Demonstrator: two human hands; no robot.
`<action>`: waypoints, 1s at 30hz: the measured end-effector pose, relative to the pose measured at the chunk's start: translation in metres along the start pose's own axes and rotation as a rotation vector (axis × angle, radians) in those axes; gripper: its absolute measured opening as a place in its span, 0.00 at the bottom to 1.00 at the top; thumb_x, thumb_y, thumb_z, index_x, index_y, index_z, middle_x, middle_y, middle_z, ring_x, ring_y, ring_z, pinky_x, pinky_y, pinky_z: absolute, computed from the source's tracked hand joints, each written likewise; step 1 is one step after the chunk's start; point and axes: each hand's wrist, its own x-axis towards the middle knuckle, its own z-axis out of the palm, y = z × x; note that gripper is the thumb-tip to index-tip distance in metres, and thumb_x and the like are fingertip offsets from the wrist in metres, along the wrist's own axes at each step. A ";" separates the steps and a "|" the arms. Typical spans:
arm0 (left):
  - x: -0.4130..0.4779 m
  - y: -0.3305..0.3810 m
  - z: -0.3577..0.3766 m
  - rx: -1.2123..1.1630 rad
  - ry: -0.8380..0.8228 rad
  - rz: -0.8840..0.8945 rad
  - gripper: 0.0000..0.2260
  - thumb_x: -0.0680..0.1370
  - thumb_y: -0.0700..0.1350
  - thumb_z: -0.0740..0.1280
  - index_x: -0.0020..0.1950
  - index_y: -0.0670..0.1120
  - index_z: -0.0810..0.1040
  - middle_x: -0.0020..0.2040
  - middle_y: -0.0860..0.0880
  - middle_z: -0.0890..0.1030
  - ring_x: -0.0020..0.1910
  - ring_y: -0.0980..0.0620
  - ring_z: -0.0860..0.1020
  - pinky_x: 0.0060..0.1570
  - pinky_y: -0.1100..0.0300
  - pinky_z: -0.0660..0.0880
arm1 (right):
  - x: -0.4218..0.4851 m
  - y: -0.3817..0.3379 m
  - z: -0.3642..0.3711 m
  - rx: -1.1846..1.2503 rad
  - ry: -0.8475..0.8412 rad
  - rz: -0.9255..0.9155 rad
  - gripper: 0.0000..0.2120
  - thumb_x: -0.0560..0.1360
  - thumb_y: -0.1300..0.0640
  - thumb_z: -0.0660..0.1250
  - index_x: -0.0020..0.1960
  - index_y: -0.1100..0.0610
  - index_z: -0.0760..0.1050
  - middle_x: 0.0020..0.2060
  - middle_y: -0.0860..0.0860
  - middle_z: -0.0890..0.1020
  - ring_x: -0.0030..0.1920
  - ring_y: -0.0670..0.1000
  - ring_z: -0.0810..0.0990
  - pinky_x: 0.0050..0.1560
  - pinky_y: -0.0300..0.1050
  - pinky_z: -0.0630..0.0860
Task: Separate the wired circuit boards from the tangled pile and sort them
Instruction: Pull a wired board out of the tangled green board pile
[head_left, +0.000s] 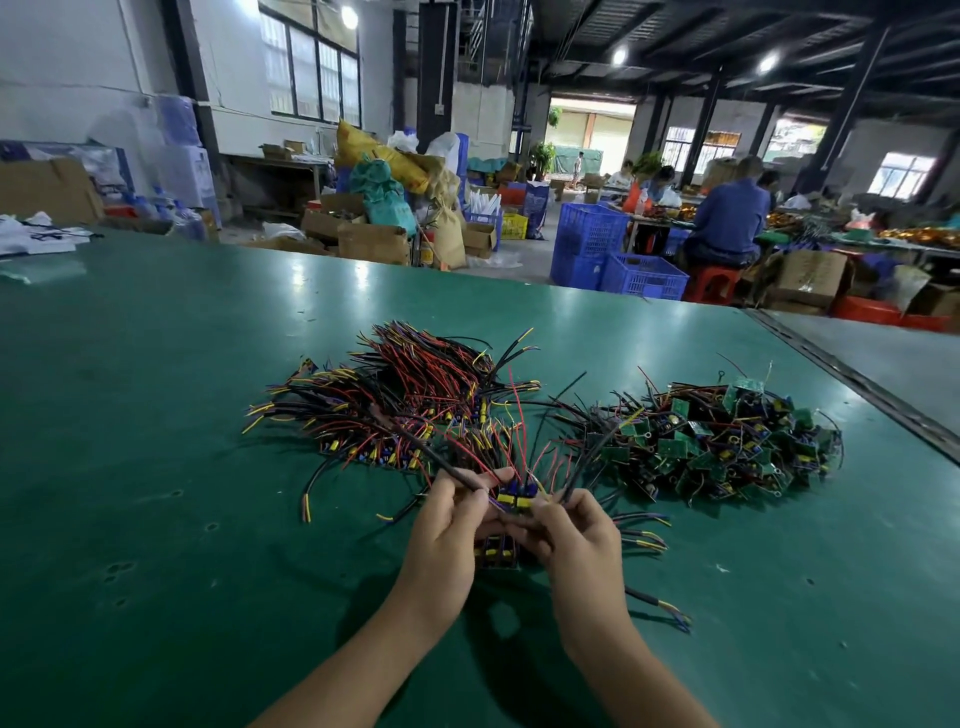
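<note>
Wired circuit boards (514, 500), a small cluster showing yellow and blue parts, sit pinched between both hands just above the green table (156, 467). The left hand (449, 525) has fingers and thumb curled onto the cluster's left edge and onto a black sheathed cable (441, 465) that runs up and away to the left of the grip. The right hand (579, 538) pinches thin leads at the cluster's right edge, fingers curled. More dark boards (493, 556) lie directly beneath the grip; whether either hand holds them I cannot tell. Beyond and left of the grip spreads the combed heap (405, 405), its wires fanned out. Beyond and right lies the tangled pile (727, 441) of green boards. These pieces look light, the boards stiff and the leads soft and springy, prone to snagging on neighbours. The solder joints are probably the weak spot. Hold is best taken on the board edges or on the sheathed cable close to the board, easing loops free rather than tugging the thin red leads.
</note>
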 end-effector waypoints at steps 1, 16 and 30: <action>0.000 0.000 0.001 -0.008 0.014 -0.014 0.06 0.82 0.33 0.55 0.46 0.41 0.68 0.57 0.45 0.82 0.53 0.43 0.82 0.49 0.53 0.80 | 0.000 0.001 0.000 -0.020 0.002 -0.001 0.11 0.76 0.68 0.65 0.39 0.60 0.67 0.33 0.55 0.76 0.37 0.54 0.81 0.42 0.48 0.82; 0.001 0.000 0.002 0.357 0.111 -0.024 0.02 0.76 0.38 0.70 0.47 0.41 0.80 0.37 0.51 0.82 0.37 0.56 0.79 0.40 0.65 0.74 | 0.003 0.008 0.000 0.041 -0.014 0.052 0.12 0.79 0.63 0.64 0.38 0.54 0.72 0.35 0.53 0.78 0.39 0.50 0.81 0.41 0.44 0.80; -0.003 0.006 -0.002 0.426 -0.031 0.010 0.20 0.73 0.58 0.66 0.31 0.43 0.74 0.27 0.54 0.71 0.30 0.55 0.69 0.35 0.58 0.67 | -0.006 -0.006 -0.001 -0.423 -0.151 -0.199 0.11 0.79 0.54 0.66 0.42 0.59 0.73 0.24 0.48 0.74 0.23 0.49 0.70 0.27 0.43 0.67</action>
